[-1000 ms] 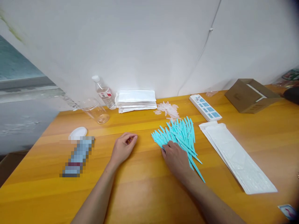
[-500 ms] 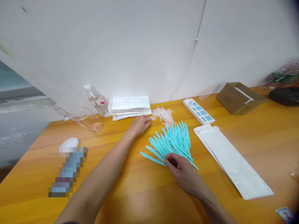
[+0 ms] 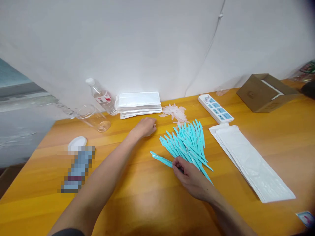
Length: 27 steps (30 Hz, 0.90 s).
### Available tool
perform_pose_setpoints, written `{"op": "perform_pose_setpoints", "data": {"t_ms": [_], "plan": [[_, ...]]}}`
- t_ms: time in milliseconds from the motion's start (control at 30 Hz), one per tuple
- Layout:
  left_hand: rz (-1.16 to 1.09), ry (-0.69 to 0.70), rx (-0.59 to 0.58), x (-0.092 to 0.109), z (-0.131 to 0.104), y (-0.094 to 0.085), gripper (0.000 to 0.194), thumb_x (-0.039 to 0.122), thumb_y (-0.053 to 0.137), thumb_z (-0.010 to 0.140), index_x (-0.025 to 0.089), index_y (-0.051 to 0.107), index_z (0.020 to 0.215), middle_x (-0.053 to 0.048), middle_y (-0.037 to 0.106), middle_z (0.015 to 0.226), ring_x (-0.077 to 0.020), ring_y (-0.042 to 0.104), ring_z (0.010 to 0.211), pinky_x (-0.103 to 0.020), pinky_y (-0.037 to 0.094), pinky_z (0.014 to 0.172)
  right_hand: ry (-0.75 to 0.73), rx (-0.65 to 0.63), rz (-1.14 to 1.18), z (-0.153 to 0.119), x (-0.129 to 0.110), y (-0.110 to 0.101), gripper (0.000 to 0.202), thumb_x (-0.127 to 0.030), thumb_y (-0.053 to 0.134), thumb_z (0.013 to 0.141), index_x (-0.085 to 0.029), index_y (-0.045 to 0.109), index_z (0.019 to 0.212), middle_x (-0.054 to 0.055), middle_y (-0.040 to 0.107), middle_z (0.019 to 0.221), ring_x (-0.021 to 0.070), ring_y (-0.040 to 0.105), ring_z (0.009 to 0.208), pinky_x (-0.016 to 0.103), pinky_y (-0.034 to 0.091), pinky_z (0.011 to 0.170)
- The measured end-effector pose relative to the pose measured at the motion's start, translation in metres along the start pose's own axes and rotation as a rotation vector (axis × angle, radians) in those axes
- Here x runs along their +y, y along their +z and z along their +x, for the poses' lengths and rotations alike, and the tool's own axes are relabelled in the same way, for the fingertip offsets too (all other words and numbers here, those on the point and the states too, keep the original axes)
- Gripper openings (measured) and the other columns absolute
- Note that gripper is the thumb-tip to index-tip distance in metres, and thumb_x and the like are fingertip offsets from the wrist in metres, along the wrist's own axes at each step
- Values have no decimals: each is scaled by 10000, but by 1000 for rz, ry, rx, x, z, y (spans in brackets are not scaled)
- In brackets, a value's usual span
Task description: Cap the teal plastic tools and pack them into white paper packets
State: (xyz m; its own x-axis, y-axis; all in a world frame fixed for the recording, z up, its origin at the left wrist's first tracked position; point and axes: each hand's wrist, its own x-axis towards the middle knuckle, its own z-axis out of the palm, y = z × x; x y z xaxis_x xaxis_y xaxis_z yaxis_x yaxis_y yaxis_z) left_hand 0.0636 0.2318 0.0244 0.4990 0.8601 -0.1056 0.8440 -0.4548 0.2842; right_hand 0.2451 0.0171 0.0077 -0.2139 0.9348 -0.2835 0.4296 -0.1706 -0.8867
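My right hand [image 3: 188, 175] pinches the near ends of a pair of slim teal eyebrow razors [image 3: 161, 159], which lie almost on top of each other and point left. Beside them a fanned pile of teal eyebrow razors [image 3: 187, 141] covers the middle of the table. My left hand [image 3: 145, 127] rests farther back with its fingers curled closed; whatever they hold, if anything, is hidden. Just right of it is a heap of small translucent pink covers [image 3: 176, 112], close behind the pile.
White pouches are stacked [image 3: 139, 100] against the wall, and more white pouches [image 3: 253, 164] lie at right. A power strip [image 3: 216, 109], a cardboard box [image 3: 258, 95], a plastic bottle [image 3: 104, 100], a clear jar [image 3: 93, 119], a white lid [image 3: 77, 143] and a blurred-out flat object [image 3: 78, 170] surround the work area.
My left hand has curled its fingers and drawn back from the pink covers. My right fingers have closed on two razors, which now lie together, apart from the pile. The view has shifted slightly.
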Motion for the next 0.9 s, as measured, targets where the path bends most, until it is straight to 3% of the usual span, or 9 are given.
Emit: {"op": "perform_pose_setpoints", "data": {"t_ms": [67, 133, 233, 333, 433, 533, 900], "plan": [[-208, -18, 18, -9, -39, -5, 352, 265, 482, 915, 165, 652, 1207, -93, 746, 941, -211, 694, 844, -314, 511, 810, -21, -7, 9, 4, -2, 4, 219, -370, 412, 987, -216, 499, 857, -37, 508, 751, 137, 445, 692, 269, 337, 634], [-670, -116, 80, -16, -86, -1, 364, 375, 503, 928, 144, 646, 1170, -77, 743, 877, -180, 692, 742, -297, 536, 744, -41, -22, 21, 8, -5, 9, 229, -380, 418, 987, -214, 515, 864, -35, 516, 760, 138, 452, 705, 270, 341, 646], [-1152, -399, 294, -17, -154, 25, 382, 448, 710, 798, 123, 670, 996, -82, 744, 842, -168, 689, 735, -291, 552, 740, -58, -40, 8, 13, -9, 15, 253, -397, 417, 989, -212, 530, 857, -36, 515, 753, 138, 454, 704, 271, 341, 649], [-1340, -606, 433, -9, -198, 55, 396, 417, 789, 736, 115, 693, 975, -84, 751, 829, -149, 680, 716, -275, 558, 727, -54, -61, -33, 17, -15, 21, 265, -406, 419, 990, -211, 546, 863, -34, 526, 752, 139, 461, 702, 271, 341, 646], [-1412, -685, 499, 0, -213, 71, 393, 402, 811, 716, 119, 713, 970, -85, 762, 841, -144, 681, 713, -262, 564, 705, -61, -90, -75, 19, -20, 24, 269, -407, 420, 991, -214, 564, 872, -31, 552, 764, 141, 473, 702, 270, 338, 637], [-1432, -706, 533, 4, -213, 71, 391, 408, 816, 706, 125, 727, 960, -90, 771, 852, -148, 683, 705, -265, 573, 693, -64, -106, -105, 19, -21, 25, 276, -408, 418, 993, -215, 577, 875, -26, 567, 767, 143, 479, 699, 268, 336, 623], [-1334, -637, 405, 13, -213, 63, 327, 434, 789, 719, 171, 756, 911, -60, 763, 774, -168, 700, 682, -284, 583, 679, -78, -133, -106, 18, -19, 24, 241, -384, 451, 976, -217, 604, 893, -13, 593, 758, 146, 500, 678, 258, 360, 608]]}}
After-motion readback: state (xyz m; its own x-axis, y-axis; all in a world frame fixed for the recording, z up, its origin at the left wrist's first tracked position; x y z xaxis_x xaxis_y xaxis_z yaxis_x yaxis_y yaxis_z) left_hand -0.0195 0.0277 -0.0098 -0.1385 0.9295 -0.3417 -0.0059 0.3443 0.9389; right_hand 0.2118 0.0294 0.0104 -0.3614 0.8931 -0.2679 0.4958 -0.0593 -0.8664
